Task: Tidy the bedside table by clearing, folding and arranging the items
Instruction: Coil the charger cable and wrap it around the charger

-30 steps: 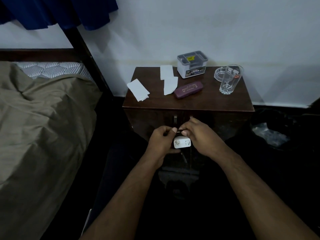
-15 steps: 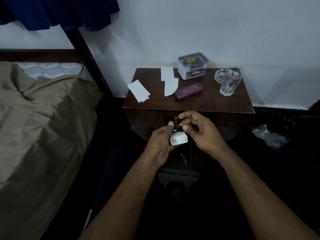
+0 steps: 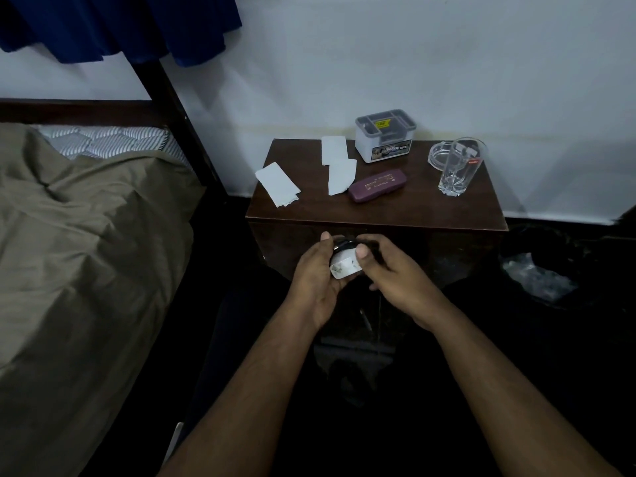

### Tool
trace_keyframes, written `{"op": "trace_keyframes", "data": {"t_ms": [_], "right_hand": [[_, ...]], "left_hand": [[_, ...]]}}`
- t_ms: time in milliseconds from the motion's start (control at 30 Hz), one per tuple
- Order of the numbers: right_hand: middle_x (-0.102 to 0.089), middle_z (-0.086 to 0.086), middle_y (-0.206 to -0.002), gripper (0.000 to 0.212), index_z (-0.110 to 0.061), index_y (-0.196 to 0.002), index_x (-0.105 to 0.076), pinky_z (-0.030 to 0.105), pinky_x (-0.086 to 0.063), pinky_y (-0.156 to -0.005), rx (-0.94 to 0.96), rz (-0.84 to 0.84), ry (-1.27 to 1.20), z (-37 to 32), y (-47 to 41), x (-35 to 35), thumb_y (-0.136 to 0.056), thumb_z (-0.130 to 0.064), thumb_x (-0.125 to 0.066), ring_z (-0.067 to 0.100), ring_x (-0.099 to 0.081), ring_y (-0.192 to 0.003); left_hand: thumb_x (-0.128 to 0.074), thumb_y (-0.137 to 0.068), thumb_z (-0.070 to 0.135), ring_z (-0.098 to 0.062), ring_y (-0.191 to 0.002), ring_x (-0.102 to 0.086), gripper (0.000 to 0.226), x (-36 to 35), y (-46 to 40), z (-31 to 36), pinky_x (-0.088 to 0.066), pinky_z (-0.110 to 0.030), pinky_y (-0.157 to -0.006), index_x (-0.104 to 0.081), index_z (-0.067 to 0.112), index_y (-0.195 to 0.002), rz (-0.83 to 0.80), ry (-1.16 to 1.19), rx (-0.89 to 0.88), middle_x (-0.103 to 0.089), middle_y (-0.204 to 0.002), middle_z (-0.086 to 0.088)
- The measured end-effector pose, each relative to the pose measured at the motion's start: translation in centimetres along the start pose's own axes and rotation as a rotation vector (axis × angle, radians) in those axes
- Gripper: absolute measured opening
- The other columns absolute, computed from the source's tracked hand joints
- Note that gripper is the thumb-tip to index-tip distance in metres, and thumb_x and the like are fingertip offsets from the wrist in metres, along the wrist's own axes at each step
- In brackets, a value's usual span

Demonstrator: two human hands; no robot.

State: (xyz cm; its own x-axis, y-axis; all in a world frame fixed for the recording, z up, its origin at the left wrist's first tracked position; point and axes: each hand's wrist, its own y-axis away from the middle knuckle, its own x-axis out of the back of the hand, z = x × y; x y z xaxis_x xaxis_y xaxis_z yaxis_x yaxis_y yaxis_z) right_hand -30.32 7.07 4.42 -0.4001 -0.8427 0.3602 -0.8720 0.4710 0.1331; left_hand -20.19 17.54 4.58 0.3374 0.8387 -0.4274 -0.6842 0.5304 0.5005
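Observation:
In front of the dark wooden bedside table (image 3: 378, 210), my left hand (image 3: 315, 280) grips a white charger plug (image 3: 344, 265) with a black cable wound at its top. My right hand (image 3: 392, 273) pinches the plug's upper edge with thumb and fingers. On the table top lie a folded white paper (image 3: 277, 184) at the left, two more white papers (image 3: 339, 168), a maroon glasses case (image 3: 378, 184), a grey-lidded white organiser box (image 3: 385, 139), a clear ashtray (image 3: 442, 156) and a tall drinking glass (image 3: 459, 170).
A bed with an olive sheet (image 3: 86, 253) fills the left side, its dark post (image 3: 179, 122) close to the table. Blue cloth (image 3: 120, 25) hangs above. A crumpled plastic bag (image 3: 537, 277) lies on the dark floor to the right.
Both hands have lifted the plug a little toward the table's front edge and turned it. My right thumb has moved onto the plug's top.

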Motion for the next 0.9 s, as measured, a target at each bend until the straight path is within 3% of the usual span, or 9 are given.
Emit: {"op": "trace_keyframes", "data": {"t_ms": [100, 233, 333, 433, 500, 700, 767, 800, 900], "right_hand": [[-0.068, -0.015, -0.116, 0.039, -0.030, -0.131, -0.059, 0.039, -0.057, -0.094, 0.035, 0.070, 0.025, 0.1, -0.5, -0.1, -0.095, -0.047, -0.063, 0.006, -0.066, -0.106], [-0.068, -0.013, -0.120, 0.039, -0.026, -0.130, -0.062, 0.032, -0.051, -0.103, 0.058, 0.090, 0.070, 0.3, -1.3, -0.1, -0.092, -0.030, -0.071, 0.003, -0.062, -0.114], [-0.067, -0.009, -0.122, 0.040, -0.022, -0.131, -0.061, 0.025, -0.048, -0.099, 0.071, 0.115, 0.102, 0.0, -2.6, -0.3, -0.092, -0.021, -0.072, 0.005, -0.062, -0.113], [-0.066, -0.006, -0.125, 0.043, -0.021, -0.130, -0.061, 0.026, -0.050, -0.098, 0.074, 0.171, 0.107, 0.1, -5.1, -0.6, -0.090, -0.014, -0.074, 0.008, -0.063, -0.110], [-0.065, -0.004, -0.128, 0.045, -0.021, -0.131, -0.061, 0.030, -0.052, -0.099, 0.077, 0.207, 0.126, 0.3, -7.0, -0.9, -0.089, -0.012, -0.074, 0.010, -0.064, -0.108], [-0.068, -0.003, -0.122, 0.039, -0.017, -0.126, -0.066, 0.025, -0.054, -0.095, 0.116, 0.306, 0.096, 0.4, -14.5, -1.3, -0.088, -0.012, -0.075, 0.009, -0.066, -0.101], [-0.068, -0.002, -0.121, 0.037, -0.016, -0.124, -0.066, 0.013, -0.052, -0.089, 0.141, 0.316, 0.113, 0.6, -17.4, -1.4, -0.088, -0.013, -0.075, 0.005, -0.064, -0.096], [-0.068, 0.000, -0.121, 0.037, -0.016, -0.124, -0.066, 0.014, -0.052, -0.090, 0.152, 0.317, 0.124, 0.6, -18.8, -1.5, -0.088, -0.013, -0.074, 0.006, -0.063, -0.097], [-0.068, 0.002, -0.120, 0.036, -0.019, -0.121, -0.066, 0.034, -0.055, -0.097, 0.178, 0.317, 0.096, 1.1, -22.8, -1.9, -0.086, -0.020, -0.075, 0.013, -0.066, -0.106]], "left_hand": [[-0.048, -0.107, 0.026, -0.012, -0.077, -0.072, 0.022, 0.1, -0.3, 0.1, -0.060, -0.036, -0.077, -0.063, 0.009, -0.111, 0.023, -0.057, -0.051, -0.078, -0.083, 0.004], [-0.048, -0.107, 0.028, -0.019, -0.087, -0.069, 0.027, -0.1, -0.9, 0.4, -0.060, -0.034, -0.071, -0.061, 0.008, -0.121, 0.033, -0.102, -0.069, -0.070, -0.104, -0.007], [-0.048, -0.107, 0.027, -0.023, -0.091, -0.070, 0.032, -0.1, -2.3, 1.0, -0.060, -0.037, -0.075, -0.059, 0.007, -0.130, 0.066, -0.102, -0.073, -0.070, -0.113, -0.011], [-0.047, -0.107, 0.030, -0.024, -0.097, -0.071, 0.032, -0.1, -3.9, 1.8, -0.060, -0.034, -0.077, -0.061, 0.011, -0.128, 0.091, -0.152, -0.101, -0.072, -0.121, -0.011], [-0.045, -0.108, 0.033, -0.022, -0.096, -0.072, 0.032, -0.2, -5.2, 2.4, -0.060, -0.030, -0.073, -0.066, 0.013, -0.121, 0.092, -0.207, -0.136, -0.074, -0.115, -0.007], [-0.065, -0.093, 0.024, -0.023, -0.112, -0.069, 0.035, -0.9, -10.7, 4.9, -0.055, -0.042, -0.102, -0.067, 0.014, -0.127, 0.093, -0.482, -0.293, -0.073, -0.119, -0.007], [-0.070, -0.092, 0.016, -0.018, -0.112, -0.068, 0.040, -0.8, -12.9, 6.1, -0.055, -0.034, -0.101, -0.064, 0.013, -0.132, 0.078, -0.592, -0.350, -0.072, -0.121, -0.006], [-0.072, -0.091, 0.015, -0.015, -0.111, -0.067, 0.044, -0.7, -14.1, 6.7, -0.055, -0.025, -0.097, -0.062, 0.012, -0.133, 0.070, -0.641, -0.378, -0.071, -0.122, -0.004], [-0.074, -0.090, 0.013, -0.005, -0.097, -0.064, 0.045, -0.5, -17.4, 8.6, -0.050, -0.005, -0.077, -0.062, 0.010, -0.133, 0.079, -0.728, -0.431, -0.069, -0.114, 0.001]]}}
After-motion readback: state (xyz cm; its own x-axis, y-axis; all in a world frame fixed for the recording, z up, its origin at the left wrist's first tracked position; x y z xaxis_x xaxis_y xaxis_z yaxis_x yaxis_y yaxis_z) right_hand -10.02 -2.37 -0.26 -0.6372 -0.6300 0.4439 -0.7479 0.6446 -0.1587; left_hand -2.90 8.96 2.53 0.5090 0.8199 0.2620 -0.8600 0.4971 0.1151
